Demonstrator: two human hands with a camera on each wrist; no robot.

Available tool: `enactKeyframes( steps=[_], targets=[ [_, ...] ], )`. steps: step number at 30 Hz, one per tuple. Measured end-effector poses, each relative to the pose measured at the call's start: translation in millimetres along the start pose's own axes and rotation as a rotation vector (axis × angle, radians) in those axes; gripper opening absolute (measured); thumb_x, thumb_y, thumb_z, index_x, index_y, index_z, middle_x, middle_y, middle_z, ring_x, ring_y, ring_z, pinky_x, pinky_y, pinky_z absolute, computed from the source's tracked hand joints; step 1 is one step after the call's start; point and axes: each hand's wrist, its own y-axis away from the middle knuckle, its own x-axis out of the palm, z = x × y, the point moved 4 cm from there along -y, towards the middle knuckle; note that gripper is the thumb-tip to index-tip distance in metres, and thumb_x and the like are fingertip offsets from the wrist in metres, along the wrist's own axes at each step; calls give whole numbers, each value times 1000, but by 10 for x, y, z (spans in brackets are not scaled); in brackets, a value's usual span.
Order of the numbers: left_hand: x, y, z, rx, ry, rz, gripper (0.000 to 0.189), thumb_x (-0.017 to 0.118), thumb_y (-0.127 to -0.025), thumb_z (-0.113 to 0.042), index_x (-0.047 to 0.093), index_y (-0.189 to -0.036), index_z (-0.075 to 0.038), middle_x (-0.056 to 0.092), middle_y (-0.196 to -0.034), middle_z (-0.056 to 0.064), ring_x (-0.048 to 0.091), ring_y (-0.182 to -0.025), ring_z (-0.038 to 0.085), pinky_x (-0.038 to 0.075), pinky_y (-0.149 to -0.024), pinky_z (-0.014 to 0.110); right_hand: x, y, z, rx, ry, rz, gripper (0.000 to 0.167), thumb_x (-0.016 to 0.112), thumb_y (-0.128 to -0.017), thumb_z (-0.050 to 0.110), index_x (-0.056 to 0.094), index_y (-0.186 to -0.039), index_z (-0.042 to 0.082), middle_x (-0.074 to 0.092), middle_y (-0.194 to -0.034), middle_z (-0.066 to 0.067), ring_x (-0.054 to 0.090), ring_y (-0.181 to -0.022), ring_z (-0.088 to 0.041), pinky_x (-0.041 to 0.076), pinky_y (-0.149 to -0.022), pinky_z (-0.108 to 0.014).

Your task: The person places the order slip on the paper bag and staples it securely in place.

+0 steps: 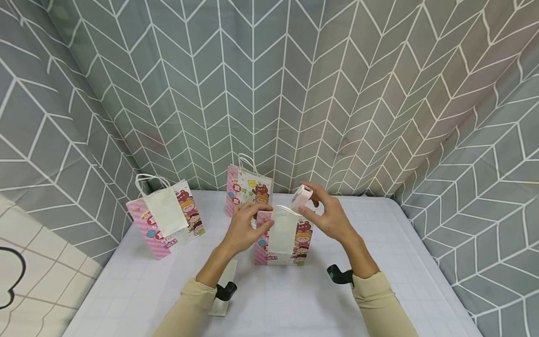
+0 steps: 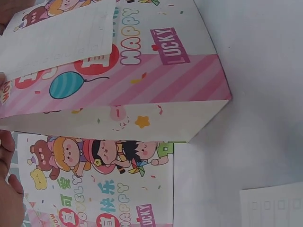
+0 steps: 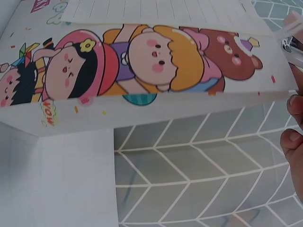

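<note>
A pink-and-white cartoon gift bag stands upright before me, a white paper slip flat against its front and a white handle at its top. My left hand pinches the bag's upper left edge, thumb in front and fingers behind. In my right hand is a small pink-and-white stapler, held at the bag's upper right corner. The right wrist view catches only part of the stapler at its edge, beside curled fingers; whether it touches the paper I cannot tell.
A similar bag stands behind, partly hidden by my left hand. Another bag, with a white slip on its front, leans at the left. One more slip lies under my left wrist. Patterned curtains enclose the white table.
</note>
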Motion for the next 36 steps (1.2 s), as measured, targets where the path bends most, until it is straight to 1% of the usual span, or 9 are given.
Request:
enactKeyframes(
  steps=[3, 7, 10, 13, 16, 19, 28, 32, 36],
  targets=[
    [8, 20, 26, -18, -11, 9, 37, 82, -85, -28, 70, -119, -21, 66, -95, -10, 51, -84, 17, 29, -86, 41, -30, 26, -35, 11, 1, -20, 60, 72, -91, 19, 49, -146, 24, 57, -87, 2, 44, -82, -19, 32, -66, -34],
    [15, 52, 70, -37, -45, 23, 40, 83, -83, -32, 71, -118, -16, 58, -83, -8, 49, -82, 18, 29, -83, 41, -67, 71, -95, 23, 19, -42, 59, 72, -91, 19, 50, -146, 22, 59, -90, 1, 44, -83, -17, 31, -65, -33],
    [16, 75, 96, -47, -76, 37, 38, 82, -82, -35, 71, -111, -12, 60, -83, -5, 51, -85, 20, 30, -86, 43, -97, 109, -139, 38, 30, -58, 59, 73, -91, 18, 50, -145, 18, 56, -86, 1, 43, -81, -16, 30, -61, -33],
    [14, 93, 112, -51, -91, 47, 33, 82, -82, -37, 68, -99, -12, 61, -83, -1, 53, -87, 26, 31, -89, 46, -121, 143, -173, 52, 34, -67, 60, 74, -90, 18, 50, -145, 18, 51, -84, 1, 41, -80, -15, 30, -60, -33],
    [11, 108, 126, -53, -86, 49, 31, 82, -82, -37, 63, -89, -14, 60, -81, 3, 54, -86, 30, 30, -87, 46, -136, 171, -205, 66, 34, -69, 61, 74, -90, 19, 49, -146, 23, 51, -83, -1, 41, -80, -15, 31, -61, -34],
    [10, 122, 141, -52, -89, 52, 33, 82, -82, -37, 58, -85, -15, 60, -80, 4, 53, -83, 31, 29, -85, 45, -146, 196, -243, 81, 35, -70, 62, 74, -90, 20, 49, -147, 28, 53, -83, -3, 42, -80, -15, 30, -61, -33],
    [0, 198, 230, -83, -119, 89, 39, 83, -81, -40, 68, -107, -16, 61, -93, -2, 50, -88, 15, 30, -84, 41, -201, 278, -350, 117, 30, -95, 59, 73, -91, 15, 50, -145, 21, 52, -81, 0, 41, -79, -15, 30, -62, -32],
    [-28, 229, 267, -109, -119, 104, 46, 82, -81, -42, 69, -117, -15, 66, -103, -3, 52, -91, 13, 31, -85, 39, -246, 321, -394, 126, 16, -119, 58, 73, -91, 12, 51, -144, 21, 52, -81, -2, 40, -79, -15, 29, -64, -32],
    [-59, 250, 296, -114, -118, 112, 46, 81, -83, -41, 69, -118, -15, 69, -110, -2, 54, -92, 14, 31, -87, 40, -287, 366, -424, 141, 2, -131, 57, 74, -91, 11, 51, -143, 19, 52, -82, -1, 41, -80, -16, 30, -65, -31]
  ],
)
